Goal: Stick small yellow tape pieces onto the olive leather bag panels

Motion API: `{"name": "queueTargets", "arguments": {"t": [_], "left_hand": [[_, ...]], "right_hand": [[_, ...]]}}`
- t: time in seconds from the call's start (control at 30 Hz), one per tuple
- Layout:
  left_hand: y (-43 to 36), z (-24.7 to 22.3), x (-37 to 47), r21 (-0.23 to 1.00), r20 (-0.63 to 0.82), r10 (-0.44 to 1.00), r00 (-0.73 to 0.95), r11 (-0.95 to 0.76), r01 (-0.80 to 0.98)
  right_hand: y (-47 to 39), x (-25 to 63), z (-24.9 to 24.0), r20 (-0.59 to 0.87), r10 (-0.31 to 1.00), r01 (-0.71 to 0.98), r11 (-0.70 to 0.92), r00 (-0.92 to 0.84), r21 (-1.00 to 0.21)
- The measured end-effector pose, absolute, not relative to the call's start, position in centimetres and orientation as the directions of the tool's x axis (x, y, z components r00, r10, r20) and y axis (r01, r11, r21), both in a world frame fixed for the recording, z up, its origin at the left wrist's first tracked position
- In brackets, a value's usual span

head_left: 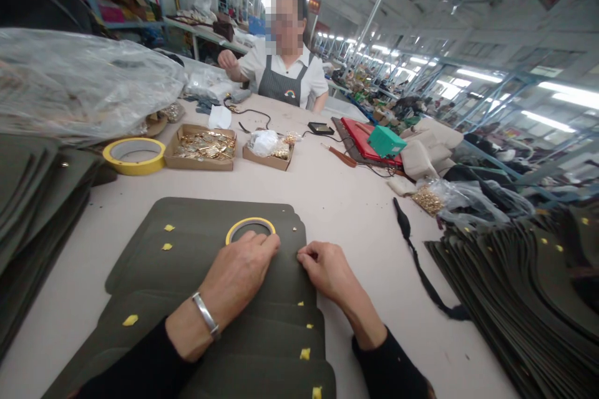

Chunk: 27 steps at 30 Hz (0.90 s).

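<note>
Several dark olive-green flat panels [187, 274] lie overlapped in front of me, with small pieces of yellow tape [130, 320] stuck on them. My left hand [246, 265] is closed around the near side of a roll of yellow tape [253, 222] above the top panel. A silver bracelet [204, 314] circles that wrist. At the top panel's right edge, my right hand [327, 268] has thumb and forefinger pinched together. What sits between those fingertips, if anything, is too small to make out. A small shiny metal piece [294, 229] shows near the panel's upper right corner.
Across the table stands a person in a striped apron [285, 84]. A larger yellow tape roll [134, 156], a box of gold metal parts [201, 148] and a smaller box [269, 153] line the back. Stacked panels flank both sides; a black strap [412, 249] lies right.
</note>
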<state>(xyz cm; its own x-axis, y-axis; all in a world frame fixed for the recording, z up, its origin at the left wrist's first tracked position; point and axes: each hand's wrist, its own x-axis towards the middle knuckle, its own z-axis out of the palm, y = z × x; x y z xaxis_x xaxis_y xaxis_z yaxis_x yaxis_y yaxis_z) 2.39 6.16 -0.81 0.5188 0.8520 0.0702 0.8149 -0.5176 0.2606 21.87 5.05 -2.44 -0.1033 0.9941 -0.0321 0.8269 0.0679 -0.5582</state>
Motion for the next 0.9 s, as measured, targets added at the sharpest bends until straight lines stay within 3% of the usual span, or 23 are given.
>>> {"name": "queueTargets", "arguments": {"t": [0.23,0.4,0.57,0.73,0.9], "left_hand": [[7.2,-1.0,1.2,0.210,0.057,0.895,0.442,-0.444,0.871],[7.0,-0.6,1.1,0.209,0.027,0.902,0.431,-0.427,0.880],[6.9,-0.3,1.2,0.208,0.002,0.898,0.439,-0.430,0.878],[6.9,-0.4,1.1,0.214,-0.008,0.896,0.443,-0.432,0.876],[6.9,-0.8,0.6,0.361,0.130,0.867,0.480,-0.493,0.792]], "right_hand": [[5.0,22.7,-2.8,0.115,0.990,0.843,0.129,-0.081,-0.522],[4.6,22.9,-2.6,0.028,0.997,0.781,0.069,-0.066,-0.620],[3.7,22.2,-1.1,0.037,0.996,0.799,0.089,-0.084,-0.594],[2.8,21.9,-0.6,-0.072,0.945,0.705,0.186,-0.319,-0.685],[3.0,23.1,-0.3,-0.166,0.922,0.689,0.134,-0.351,-0.712]]}}
